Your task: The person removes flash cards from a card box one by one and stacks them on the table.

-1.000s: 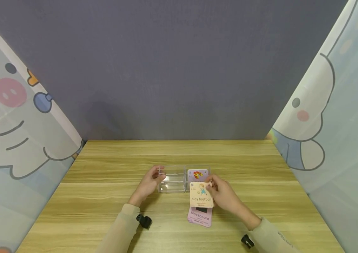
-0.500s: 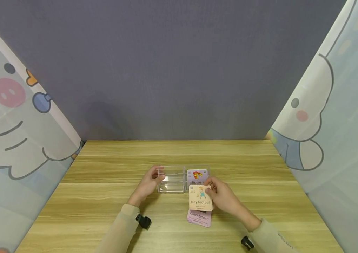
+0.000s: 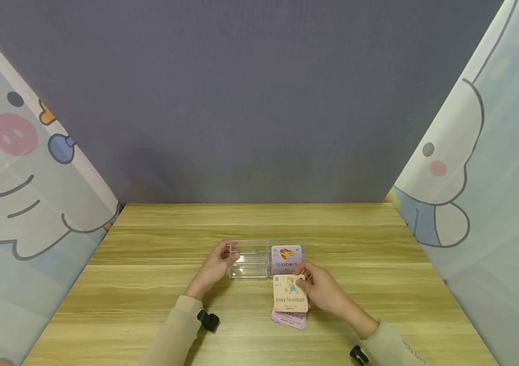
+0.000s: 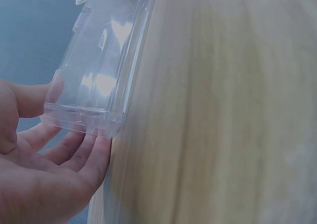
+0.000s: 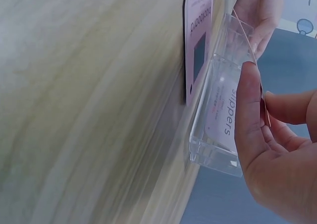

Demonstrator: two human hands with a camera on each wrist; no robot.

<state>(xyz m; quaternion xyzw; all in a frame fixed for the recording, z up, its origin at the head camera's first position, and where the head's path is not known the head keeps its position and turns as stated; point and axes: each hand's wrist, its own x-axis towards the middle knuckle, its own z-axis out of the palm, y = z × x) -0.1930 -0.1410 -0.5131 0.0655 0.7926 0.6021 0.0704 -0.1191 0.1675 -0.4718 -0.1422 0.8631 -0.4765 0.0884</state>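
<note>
My left hand grips the left end of a clear plastic box. In the left wrist view the thumb lies over its end wall and the fingers are on the outside. A lilac "slippers" flashcard lies in the box's right compartment. My right hand pinches the upper right corner of a cream "play football" flashcard between thumb and fingers. That card is raised, seen edge-on in the right wrist view. Below it the pink "blackboard" flashcard lies on the table, partly hidden in the head view.
The box stands on a wood-grain table, its left compartment showing no card. A dark grey panel rises behind the table. Cartoon-printed curtains hang on both sides. Black wrist straps sit on both sleeves.
My right hand has drawn the "play football" card toward me, away from the box. More of the "slippers" card now shows, less of the "blackboard" card. The left hand stays put.
</note>
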